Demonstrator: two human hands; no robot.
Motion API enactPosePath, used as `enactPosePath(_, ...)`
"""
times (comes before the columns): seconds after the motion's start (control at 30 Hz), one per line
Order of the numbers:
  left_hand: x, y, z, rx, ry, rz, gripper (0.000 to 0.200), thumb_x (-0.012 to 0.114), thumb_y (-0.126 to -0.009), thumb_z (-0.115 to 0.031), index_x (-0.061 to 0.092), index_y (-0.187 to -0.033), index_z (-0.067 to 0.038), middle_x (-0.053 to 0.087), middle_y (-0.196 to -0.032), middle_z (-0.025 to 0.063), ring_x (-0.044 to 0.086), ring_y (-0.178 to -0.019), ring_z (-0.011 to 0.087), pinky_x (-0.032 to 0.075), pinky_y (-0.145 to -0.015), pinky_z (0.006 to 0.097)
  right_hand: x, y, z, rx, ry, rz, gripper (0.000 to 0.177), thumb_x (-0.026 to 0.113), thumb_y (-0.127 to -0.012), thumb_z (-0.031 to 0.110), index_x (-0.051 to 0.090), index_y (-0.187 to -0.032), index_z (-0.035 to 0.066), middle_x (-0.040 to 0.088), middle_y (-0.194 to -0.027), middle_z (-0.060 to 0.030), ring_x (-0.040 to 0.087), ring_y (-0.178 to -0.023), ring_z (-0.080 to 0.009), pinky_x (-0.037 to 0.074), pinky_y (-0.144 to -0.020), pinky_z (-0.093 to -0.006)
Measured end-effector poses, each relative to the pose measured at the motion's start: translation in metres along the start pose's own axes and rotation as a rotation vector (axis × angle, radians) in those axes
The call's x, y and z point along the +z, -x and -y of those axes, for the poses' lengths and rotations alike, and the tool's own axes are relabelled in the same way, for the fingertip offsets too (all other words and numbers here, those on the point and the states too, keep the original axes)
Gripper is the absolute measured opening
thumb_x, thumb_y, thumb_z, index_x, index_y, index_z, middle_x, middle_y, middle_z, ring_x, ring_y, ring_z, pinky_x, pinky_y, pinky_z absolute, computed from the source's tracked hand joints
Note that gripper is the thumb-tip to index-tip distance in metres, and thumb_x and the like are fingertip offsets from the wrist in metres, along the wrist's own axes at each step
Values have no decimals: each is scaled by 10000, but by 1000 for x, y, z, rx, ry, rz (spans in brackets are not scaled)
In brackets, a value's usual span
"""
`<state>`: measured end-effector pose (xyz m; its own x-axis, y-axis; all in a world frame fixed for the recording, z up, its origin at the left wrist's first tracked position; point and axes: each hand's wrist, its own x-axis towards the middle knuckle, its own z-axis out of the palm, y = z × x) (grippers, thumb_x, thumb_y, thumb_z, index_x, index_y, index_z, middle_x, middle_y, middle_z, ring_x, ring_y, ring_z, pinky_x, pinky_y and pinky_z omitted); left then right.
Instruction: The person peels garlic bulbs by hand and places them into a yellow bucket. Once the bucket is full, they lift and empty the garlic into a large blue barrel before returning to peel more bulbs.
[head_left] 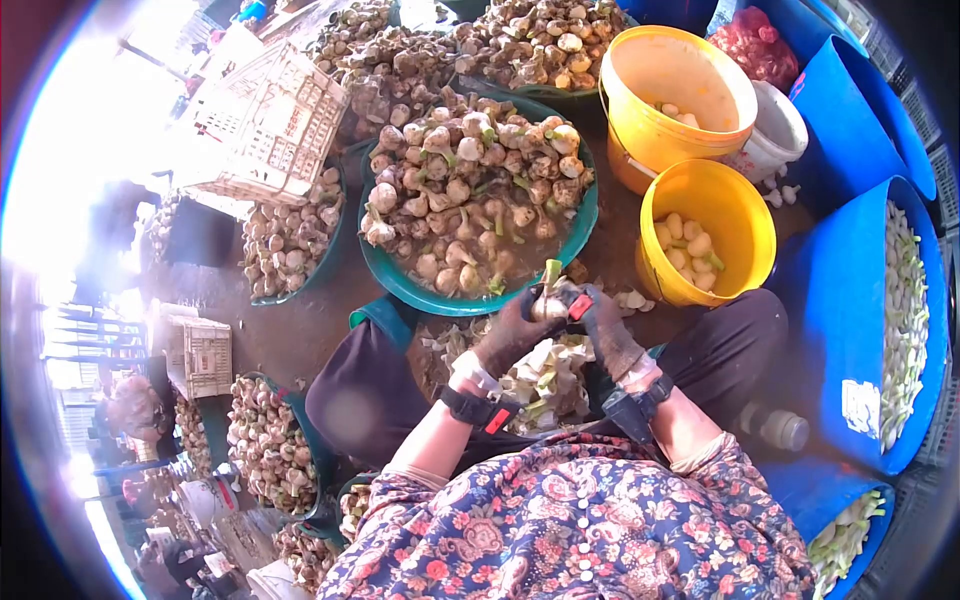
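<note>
My left hand (516,336), in a dark glove, is closed around a pale bulb with a green stem (550,306), which looks like garlic or onion. Close beside it, my gloved right hand (612,332) grips a small red-handled tool (580,306) against the bulb; its working end is hidden. Under my hands, peeled white skins and leaves (548,378) lie heaped between my knees. Just ahead stands a green tub (582,232) full of unpeeled, dirty bulbs in brown water. To the right, a yellow bucket (757,232) contains several smooth white peeled bulbs (684,243).
A larger yellow bucket (740,100) and a white bucket (785,125) stand behind. Blue barrels (830,330) lie tilted along the right, with trimmed bulbs (903,320) inside. Stacked crates (275,125) and more bulb-filled tubs (270,440) are on the left. A plastic bottle (780,430) lies by my right leg.
</note>
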<state>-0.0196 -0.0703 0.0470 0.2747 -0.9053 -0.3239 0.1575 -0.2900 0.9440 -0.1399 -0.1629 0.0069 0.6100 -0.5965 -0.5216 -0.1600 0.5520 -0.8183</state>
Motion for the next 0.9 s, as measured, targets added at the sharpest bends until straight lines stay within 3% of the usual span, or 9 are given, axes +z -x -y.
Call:
enactPosePath(0.17,3,15,3,279,-684,-185,538,800,-612,-259,601,-1065,-49,579,-965,195,565,-908,359,450,-836,393,11,17,8,-189,303,-89,172,650,-779,130,641,-902,10,648,-767,-61,580,-703,-128,469,-642,-294)
enactPosePath(0.27,-1,18,3,299,-778,-156,574,803,-624,-261,586,-1094,-15,590,-995,176,583,-933,299,454,-839,369,11,19,10,-292,502,-72,193,643,-796,161,654,-909,4,654,-750,-61,585,-681,-126,470,-624,-293)
enactPosePath(0.43,-20,18,-1,48,-127,75,547,758,-701,-105,529,-1177,42,591,-1083,103,570,-980,161,461,-874,304,-14,13,10,-31,105,289,301,608,-854,295,642,-936,8,635,-743,-51,601,-685,-137,484,-585,-289)
enactPosePath(0.57,-3,17,8,-23,256,39,560,733,-723,-35,475,-1213,47,565,-1132,74,558,-998,137,454,-898,288,-6,17,10,273,-288,234,371,585,-867,329,555,-1093,36,612,-853,-62,579,-699,-120,491,-617,-264)
enactPosePath(0.63,2,12,15,92,5,-25,668,780,-697,-109,426,-1245,33,536,-1161,79,529,-1048,158,424,-934,314,7,17,9,-363,86,294,379,575,-872,370,554,-1089,60,596,-829,-49,574,-698,-116,487,-612,-259)
enactPosePath(0.7,3,11,17,225,-137,-109,813,817,-661,-195,360,-1294,35,505,-1202,111,508,-1083,191,395,-965,330,-1,32,22,-429,329,408,341,548,-884,421,553,-1024,110,549,-741,-20,526,-606,-95,446,-515,-245)
enactPosePath(0.77,-1,12,7,465,-686,-433,805,814,-640,-243,408,-1291,-2,534,-1189,152,539,-1071,271,413,-939,333,-10,12,4,84,-48,286,280,530,-900,396,557,-947,122,518,-690,3,479,-546,-81,396,-455,-239)
enactPosePath(0.8,-5,13,1,457,-775,-310,723,801,-652,-234,459,-1251,-21,554,-1152,149,552,-1036,281,428,-903,333,-13,1,-6,338,-238,218,259,521,-908,384,559,-909,128,502,-664,15,455,-517,-74,371,-425,-236)
enactPosePath(0.9,-20,13,15,436,-889,-33,302,723,-729,-161,655,-1012,-79,636,-923,117,599,-823,292,471,-714,331,-21,-25,-37,321,-206,383,273,485,-931,340,538,-777,122,490,-623,47,426,-476,-44,332,-414,-197)
